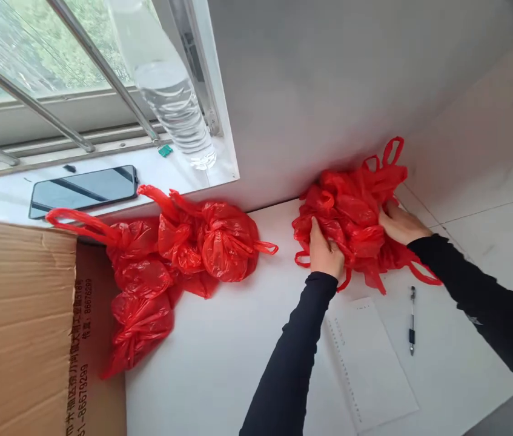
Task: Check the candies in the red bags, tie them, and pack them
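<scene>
Against the wall at the right lies a crumpled pile of red plastic bags (356, 212), with several handle loops sticking out. My left hand (326, 251) grips the pile's near left side, thumb uppermost and the other fingers hidden under the plastic. At the pile's right edge, my right hand (401, 224) presses into the bags, its fingertips partly buried in the folds. Both hands hold the same pile from opposite sides. Farther left, a second group of knotted, filled red bags (229, 242) sits on the white table (220, 351).
A cardboard box (20, 321) stands at the left edge. On the windowsill are a phone (83, 191) and a water bottle (174, 97). Paper sheets (374, 363) and a pen (412, 321) lie on the table near my forearms. A grey wall (329, 79) bounds the back.
</scene>
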`<state>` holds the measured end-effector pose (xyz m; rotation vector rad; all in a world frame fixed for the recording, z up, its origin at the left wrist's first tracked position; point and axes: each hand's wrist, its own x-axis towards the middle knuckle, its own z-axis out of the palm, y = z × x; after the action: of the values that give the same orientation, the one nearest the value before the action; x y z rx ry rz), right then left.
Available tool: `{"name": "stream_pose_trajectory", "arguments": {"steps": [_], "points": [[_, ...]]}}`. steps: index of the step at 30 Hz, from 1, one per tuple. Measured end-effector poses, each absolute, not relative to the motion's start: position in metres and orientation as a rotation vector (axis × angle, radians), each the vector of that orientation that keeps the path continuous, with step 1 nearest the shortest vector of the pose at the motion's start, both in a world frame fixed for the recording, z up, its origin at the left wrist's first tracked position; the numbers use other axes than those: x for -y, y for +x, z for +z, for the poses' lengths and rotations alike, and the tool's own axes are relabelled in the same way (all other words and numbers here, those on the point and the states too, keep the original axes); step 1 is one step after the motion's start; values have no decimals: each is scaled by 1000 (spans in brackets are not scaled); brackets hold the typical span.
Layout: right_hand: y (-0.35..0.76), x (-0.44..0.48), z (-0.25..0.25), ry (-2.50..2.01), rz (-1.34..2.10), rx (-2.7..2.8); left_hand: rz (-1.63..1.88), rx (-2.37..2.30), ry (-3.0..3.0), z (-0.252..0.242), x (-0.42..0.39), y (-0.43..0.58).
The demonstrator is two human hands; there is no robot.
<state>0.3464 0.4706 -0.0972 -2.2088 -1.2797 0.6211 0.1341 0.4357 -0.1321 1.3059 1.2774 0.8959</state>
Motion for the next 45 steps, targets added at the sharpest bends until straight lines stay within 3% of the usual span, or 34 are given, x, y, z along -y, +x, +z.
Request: {"name": "stream_pose_trajectory", "arguments": {"steps": [5, 11, 20, 26, 32, 39, 45], "points": [[334, -424, -86, -2305, 349, 1477, 804, -1260, 1823, -149, -400, 136], [303, -308, -100, -1892, 15, 1897, 702, -1457, 2206, -151, -350, 145], [282, -113, -192, -1471, 144, 2226, 820, -1785, 2354, -143, -219, 91], [275, -87, -247, -1362, -11, 2311, 954, -2046, 2222, -171, -143, -6], [256, -78, -257, -1364, -71, 2288, 1072, -2237, 2087, -196, -104, -81], [257, -72, -254, -1347, -109, 2277, 1216, -2402, 2005, -227, -104, -91], [252, -68, -263, -1309, -191, 2254, 1378, -2591, 1953, -217, -158, -116]]}}
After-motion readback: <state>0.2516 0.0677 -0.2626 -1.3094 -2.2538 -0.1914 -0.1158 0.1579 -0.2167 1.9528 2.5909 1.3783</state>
